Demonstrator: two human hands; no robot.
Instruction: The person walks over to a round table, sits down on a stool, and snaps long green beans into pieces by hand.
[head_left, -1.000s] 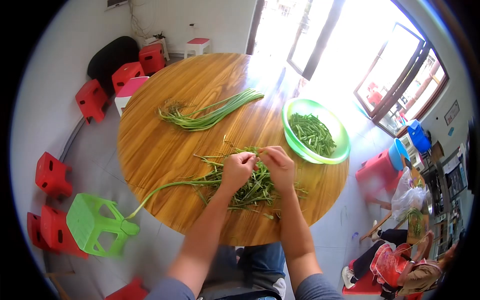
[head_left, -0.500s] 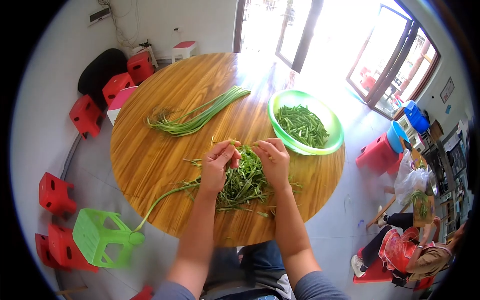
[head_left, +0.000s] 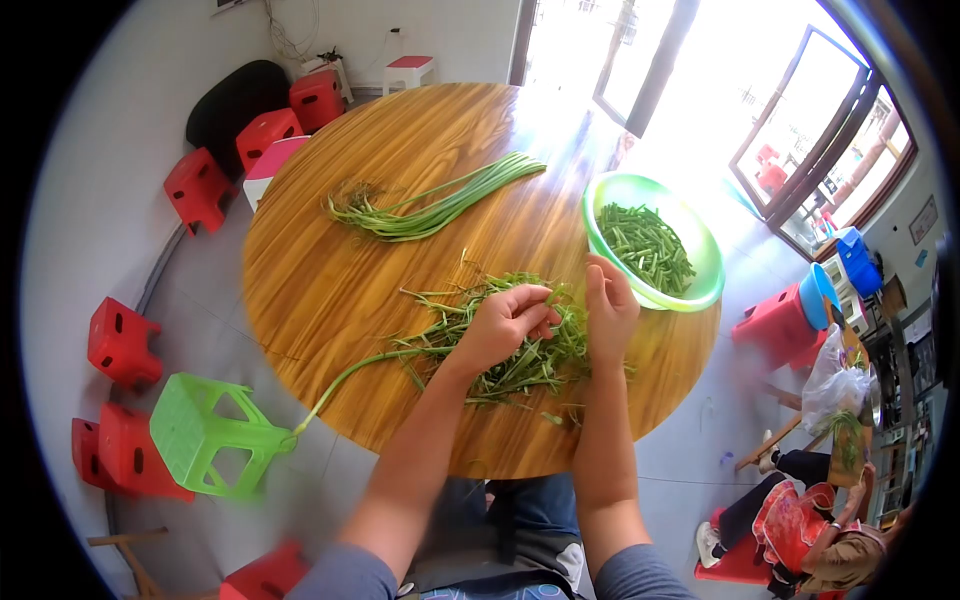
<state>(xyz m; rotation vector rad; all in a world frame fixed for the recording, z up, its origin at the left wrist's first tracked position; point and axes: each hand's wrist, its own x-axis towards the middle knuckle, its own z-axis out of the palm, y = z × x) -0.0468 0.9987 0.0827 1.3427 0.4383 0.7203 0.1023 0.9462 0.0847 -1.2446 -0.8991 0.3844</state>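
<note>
Green stems & leaves [head_left: 515,378] lie in a loose pile on the wood tabletop [head_left: 300,270], under & b/w both hands, w/ one long stalk [head_left: 375,361] running L off the near edge. L hand [head_left: 512,325] pinches a small green bit [head_left: 554,296] b/w thumb & fingers just above the pile; R hand [head_left: 612,312] is just beside it, thumb & fingers held narrow, can't tell if anything's in there. Bunch of long stalks [head_left: 450,210] lies well apart, fwd-L of the L hand, & the pale green bowl [head_left: 708,280] of cut pcs [head_left: 648,248] sits near the R hand, fwd & to its R.
</note>
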